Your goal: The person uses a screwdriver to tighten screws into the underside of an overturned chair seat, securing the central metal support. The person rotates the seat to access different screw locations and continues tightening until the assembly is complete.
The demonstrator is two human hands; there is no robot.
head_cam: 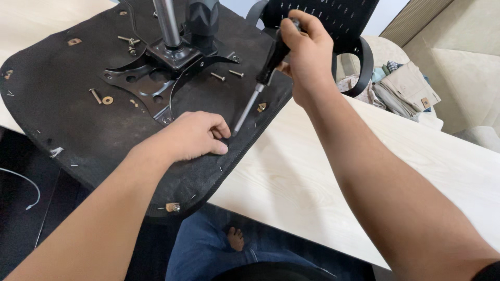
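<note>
black-handled screwdriver (260, 78) in right hand (307, 52), tip on seat underside (62, 114)

An upturned chair seat (78, 119) lies on the surface (312, 177), overhanging its near edge. A metal bracket (156, 78) sits on the seat's far part. Loose bolts (219, 76) lie right of the bracket, a washer (107, 100) left. Folded clothes (403, 88) lie far right.

Right hand (307, 57) grips screwdriver (260, 86) (tilted)

Screwdriver (260, 83) tip hidden behind left hand (190, 136) fingers — gas post (167, 23) cut off at top edge.
</note>
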